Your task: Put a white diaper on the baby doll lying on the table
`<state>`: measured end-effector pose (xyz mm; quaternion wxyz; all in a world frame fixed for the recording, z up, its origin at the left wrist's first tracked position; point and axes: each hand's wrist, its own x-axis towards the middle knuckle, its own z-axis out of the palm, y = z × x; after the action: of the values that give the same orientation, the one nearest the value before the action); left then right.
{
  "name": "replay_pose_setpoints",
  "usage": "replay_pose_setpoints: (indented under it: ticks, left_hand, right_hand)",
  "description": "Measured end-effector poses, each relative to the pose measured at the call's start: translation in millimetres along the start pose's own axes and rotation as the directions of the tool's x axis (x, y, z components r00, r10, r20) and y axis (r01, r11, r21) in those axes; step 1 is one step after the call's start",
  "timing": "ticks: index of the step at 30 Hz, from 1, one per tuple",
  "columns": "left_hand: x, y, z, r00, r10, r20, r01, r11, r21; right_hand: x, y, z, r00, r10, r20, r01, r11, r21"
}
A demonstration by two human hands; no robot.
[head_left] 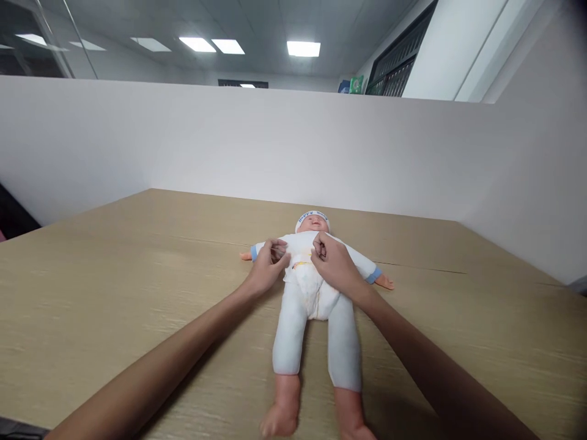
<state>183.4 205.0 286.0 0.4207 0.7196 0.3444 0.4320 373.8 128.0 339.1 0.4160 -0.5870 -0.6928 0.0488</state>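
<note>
A baby doll (308, 305) lies on its back on the wooden table (114, 293), head away from me, bare feet toward me. It wears a white one-piece suit with blue cuffs, a white cap and a diaper. My left hand (268, 266) is closed, pinching the suit's fabric at the doll's chest on the left side. My right hand (332, 263) is closed too, pinching the suit at the chest just below the chin. Both forearms reach in from the bottom of the view.
White partition walls (275, 146) enclose the table at the back and right. A seam (435, 269) runs across the tabletop behind the doll. A dark object (13, 220) sits beyond the table's left edge.
</note>
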Motion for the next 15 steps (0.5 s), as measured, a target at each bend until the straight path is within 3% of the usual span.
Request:
replay_pose_setpoints:
  ticks: [2, 4, 6, 8, 9, 10, 12, 15]
  left_hand:
    - [-15.7, 18.0, -3.8, 0.997, 0.030, -0.074, -0.026, 0.998, 0.059]
    - [-40.1, 41.0, -8.0, 0.991, 0.128, -0.025, -0.123, 0.983, 0.134]
    - [-67.0, 62.1, -11.2, 0.947, 0.236, 0.220, -0.283, 0.934, 0.217]
    - [-89.3, 74.6, -12.5, 0.834, 0.245, 0.495, -0.431, 0.849, 0.306]
    - [-97.0, 76.9, -12.5, 0.791, 0.218, 0.571, -0.474, 0.809, 0.348]
    - [-101.9, 76.7, -12.1, 0.776, 0.188, 0.602, -0.492, 0.777, 0.392]
    - [-103.9, 72.2, -10.7, 0.809, 0.135, 0.572, -0.451, 0.767, 0.456]
    - [-93.5, 65.6, -6.0, 0.870, 0.056, 0.491, -0.346, 0.779, 0.523]
  right_hand:
    - [-15.8, -10.2, -6.9, 0.998, -0.044, -0.043, 0.045, 0.998, 0.033]
    - [-44.0, -23.1, -14.8, 0.994, -0.101, -0.048, 0.105, 0.991, 0.082]
    - [-79.8, -33.4, -23.2, 0.991, -0.129, 0.039, 0.123, 0.985, 0.122]
    - [-113.6, -35.6, -30.8, 0.968, -0.116, 0.224, 0.086, 0.987, 0.138]
    - [-126.8, -33.0, -33.9, 0.948, -0.104, 0.301, 0.064, 0.988, 0.140]
    - [-136.5, -28.0, -36.3, 0.931, -0.082, 0.355, 0.037, 0.991, 0.131]
    - [-144.8, -14.1, -38.5, 0.926, -0.002, 0.378, -0.029, 0.997, 0.078]
    - [-137.7, 3.9, -35.0, 0.945, 0.114, 0.307, -0.105, 0.993, -0.045]
